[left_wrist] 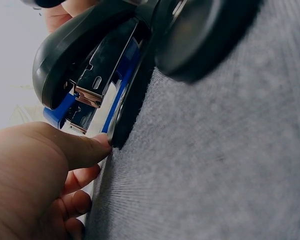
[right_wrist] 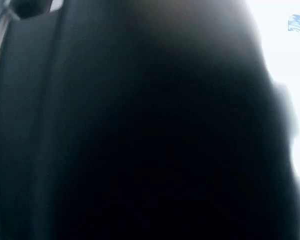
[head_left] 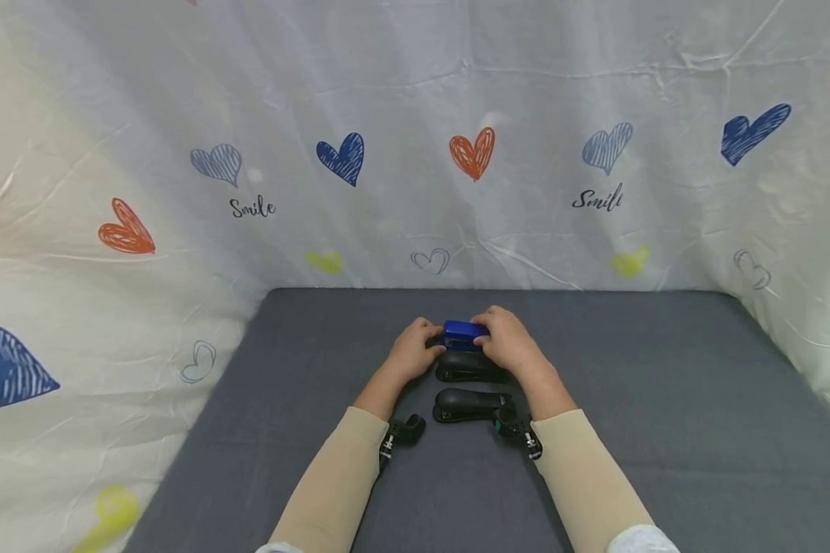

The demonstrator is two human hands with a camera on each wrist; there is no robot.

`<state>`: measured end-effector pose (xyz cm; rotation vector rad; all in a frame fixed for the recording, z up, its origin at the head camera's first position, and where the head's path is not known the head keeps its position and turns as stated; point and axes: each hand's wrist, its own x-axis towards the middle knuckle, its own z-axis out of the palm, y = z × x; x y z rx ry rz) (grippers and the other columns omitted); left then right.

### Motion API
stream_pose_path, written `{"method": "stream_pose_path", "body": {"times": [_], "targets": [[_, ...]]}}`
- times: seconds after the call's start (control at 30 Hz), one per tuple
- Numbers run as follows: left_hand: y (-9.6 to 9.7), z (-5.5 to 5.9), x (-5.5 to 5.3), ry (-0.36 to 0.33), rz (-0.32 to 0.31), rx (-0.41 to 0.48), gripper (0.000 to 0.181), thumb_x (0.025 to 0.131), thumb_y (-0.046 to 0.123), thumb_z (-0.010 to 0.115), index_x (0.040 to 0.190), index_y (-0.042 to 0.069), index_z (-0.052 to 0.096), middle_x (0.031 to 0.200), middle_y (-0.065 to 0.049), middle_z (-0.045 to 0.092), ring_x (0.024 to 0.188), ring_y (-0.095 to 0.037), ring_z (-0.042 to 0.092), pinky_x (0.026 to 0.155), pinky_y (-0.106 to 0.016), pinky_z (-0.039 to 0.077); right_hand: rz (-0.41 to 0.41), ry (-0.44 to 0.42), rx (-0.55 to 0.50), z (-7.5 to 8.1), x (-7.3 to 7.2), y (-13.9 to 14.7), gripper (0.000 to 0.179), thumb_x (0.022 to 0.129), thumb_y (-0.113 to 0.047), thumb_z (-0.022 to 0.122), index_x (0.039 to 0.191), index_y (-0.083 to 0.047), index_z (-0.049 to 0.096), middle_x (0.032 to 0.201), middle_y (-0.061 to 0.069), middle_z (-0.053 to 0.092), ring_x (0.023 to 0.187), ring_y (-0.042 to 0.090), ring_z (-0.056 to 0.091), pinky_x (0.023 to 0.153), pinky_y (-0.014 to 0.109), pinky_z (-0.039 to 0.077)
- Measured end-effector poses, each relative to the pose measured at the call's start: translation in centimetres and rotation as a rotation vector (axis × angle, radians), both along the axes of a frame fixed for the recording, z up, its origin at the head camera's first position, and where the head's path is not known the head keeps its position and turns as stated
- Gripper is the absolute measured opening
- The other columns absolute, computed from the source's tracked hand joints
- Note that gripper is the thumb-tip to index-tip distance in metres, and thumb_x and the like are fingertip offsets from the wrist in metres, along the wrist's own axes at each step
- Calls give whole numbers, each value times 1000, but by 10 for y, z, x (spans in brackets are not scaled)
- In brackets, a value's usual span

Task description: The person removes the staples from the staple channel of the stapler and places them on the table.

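Observation:
A blue stapler (head_left: 462, 330) lies at the back of the row, between both hands. Its left end is pinched by the thumb and fingers of my left hand (head_left: 410, 353). My right hand (head_left: 510, 339) grips the right end, thumb in front and fingers over the top. Just nearer to me lies a black stapler (head_left: 469, 370), with a second black stapler (head_left: 465, 405) nearer still. In the left wrist view the left thumb (left_wrist: 87, 150) is right at the tip of a black stapler's base, and the blue stapler (left_wrist: 57, 112) shows partly hidden behind. A dark blur blocks most of the right wrist view.
Grey cloth (head_left: 664, 399) covers the table. A white curtain (head_left: 401, 92) printed with hearts hangs along the back and sides. Black wrist cameras, the left one (head_left: 408, 430) and the right one (head_left: 515, 430), sit below the sleeves, the right one close to the nearest stapler.

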<state>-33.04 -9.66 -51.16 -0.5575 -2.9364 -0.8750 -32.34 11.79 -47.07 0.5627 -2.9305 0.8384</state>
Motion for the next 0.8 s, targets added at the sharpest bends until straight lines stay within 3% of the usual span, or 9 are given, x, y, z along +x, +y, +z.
{"method": "stream_pose_path", "body": {"times": [0.1,0.3,0.43,0.8], "targets": [[0,-1,0,6,-11,-16,39,99,19,71,136,6,67,118,-10,60,108,-27,60,95,-44,48,-30,-47,-92,0,-1,6,30,99,-10,69,126,3,67,119,17,62,110,35,61,97,50,48],[-1,1,1,0,-13,-16,38,100,20,70,136,8,67,118,-9,60,108,-27,60,94,-44,49,-29,-192,-298,5,-1,22,33,102,-4,62,134,5,55,129,23,57,105,36,63,78,42,57],[0,1,2,5,-18,-11,38,100,20,70,136,8,67,119,-10,60,109,-28,61,94,-44,49,1,-225,-333,6,-2,29,34,103,-3,60,135,5,53,130,24,55,110,37,61,74,38,58],[0,0,1,2,-13,1,38,100,20,70,137,9,67,119,-10,60,109,-27,60,95,-45,48,41,-261,-388,9,-2,50,41,104,-2,57,143,-6,44,132,21,54,122,38,54,84,46,57]]}}
